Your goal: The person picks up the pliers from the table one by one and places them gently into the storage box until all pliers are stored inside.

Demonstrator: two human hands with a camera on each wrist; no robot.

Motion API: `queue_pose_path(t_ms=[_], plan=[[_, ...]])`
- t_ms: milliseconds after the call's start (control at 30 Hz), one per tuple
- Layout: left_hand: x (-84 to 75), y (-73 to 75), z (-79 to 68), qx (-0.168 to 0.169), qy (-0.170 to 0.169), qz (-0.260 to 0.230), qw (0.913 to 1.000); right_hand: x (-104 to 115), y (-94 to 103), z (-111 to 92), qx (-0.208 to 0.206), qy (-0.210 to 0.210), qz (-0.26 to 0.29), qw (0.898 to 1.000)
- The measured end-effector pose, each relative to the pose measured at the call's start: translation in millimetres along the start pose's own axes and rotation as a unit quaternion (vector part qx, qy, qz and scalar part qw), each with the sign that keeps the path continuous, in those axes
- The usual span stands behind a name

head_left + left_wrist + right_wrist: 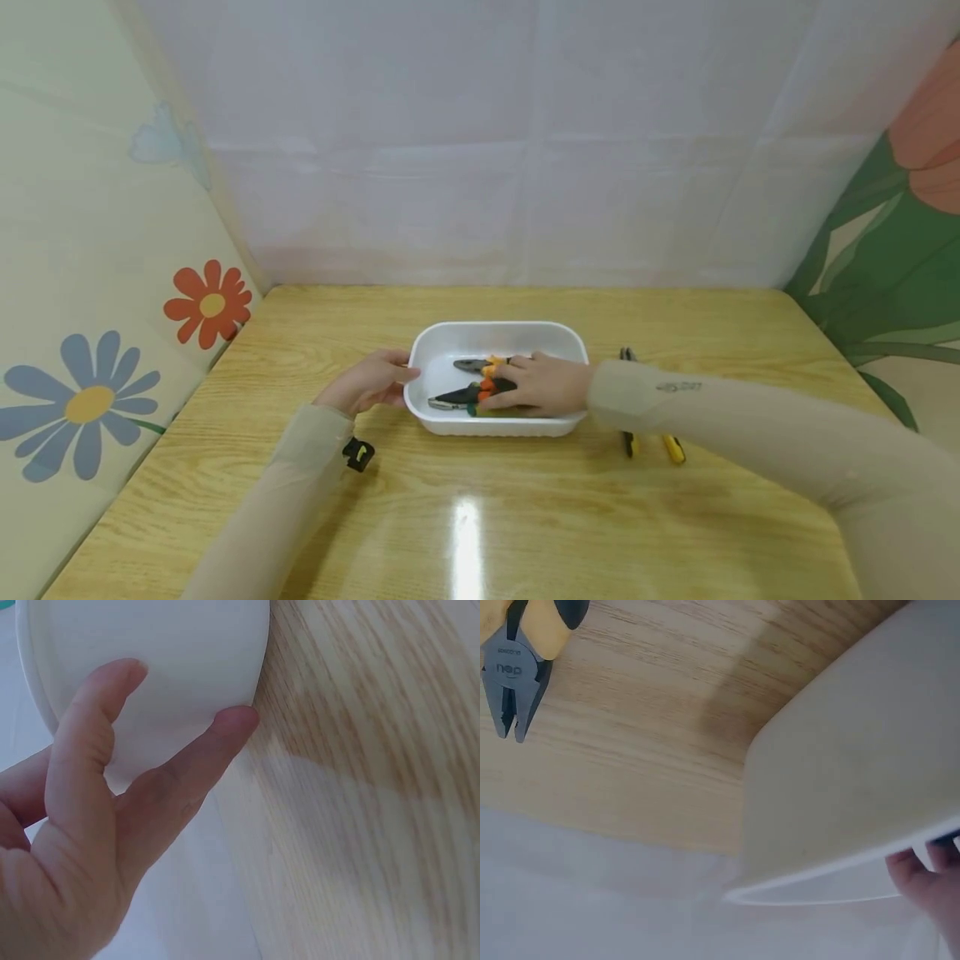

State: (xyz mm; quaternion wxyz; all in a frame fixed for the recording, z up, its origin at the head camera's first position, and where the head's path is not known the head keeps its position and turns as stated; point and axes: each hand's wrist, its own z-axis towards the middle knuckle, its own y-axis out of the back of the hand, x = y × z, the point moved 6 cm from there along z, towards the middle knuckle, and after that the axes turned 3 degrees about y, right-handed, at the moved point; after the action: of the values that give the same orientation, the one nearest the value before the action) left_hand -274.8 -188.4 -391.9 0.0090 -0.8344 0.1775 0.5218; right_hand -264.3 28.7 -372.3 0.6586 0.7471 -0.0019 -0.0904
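A white plastic tub point(495, 427) sits on the table with several tools inside. My left hand point(375, 381) grips its left end, thumb over the rim and fingers outside; the left wrist view shows the fingers point(236, 720) against the white wall. Inside the tub, my right hand point(543, 385) lies over the tools' handles, its palm hiding them; whether it grips one I cannot tell. Left of that hand show dark-jawed pliers point(469, 365) with orange-yellow grips and a black tool with orange parts point(459, 395). A silver tool head point(442, 404) lies at the front.
Yellow-and-black pliers point(511, 671) lie on the table right of the tub, partly under my right forearm in the head view. A yellow handle end point(673, 450) shows beside them. Near my left wrist lies a small black object point(358, 455) with a yellow mark.
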Motion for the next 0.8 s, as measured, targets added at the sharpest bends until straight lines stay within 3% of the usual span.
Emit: queue_pose_path(t_ms=[133,300,467,633,800], plan=[[0.5,-0.2,0.9,0.006,-0.006,0.002,1.0,-5,-8.8,-3,0.044,-0.003,0.007,0.999],[1.2,0.8,1.8,0.008,-0.009,-0.002,0.9999,-7,-4.6,-9,0.032,0.003,0.023,0.999],[0.1,1.0,1.1,0.003,-0.004,-0.005,1.0,-9,6.4,-18,0.005,-0.011,0.014,1.0],[0.6,0.9,0.7,0.002,-0.003,-0.002,1.0,-12,15.4,-32,-0.052,-0.027,0.0,0.998],[1.2,0.9,-0.6,0.005,-0.007,0.003,1.0,-14,19.6,-50,-0.099,-0.05,0.052,0.992]])
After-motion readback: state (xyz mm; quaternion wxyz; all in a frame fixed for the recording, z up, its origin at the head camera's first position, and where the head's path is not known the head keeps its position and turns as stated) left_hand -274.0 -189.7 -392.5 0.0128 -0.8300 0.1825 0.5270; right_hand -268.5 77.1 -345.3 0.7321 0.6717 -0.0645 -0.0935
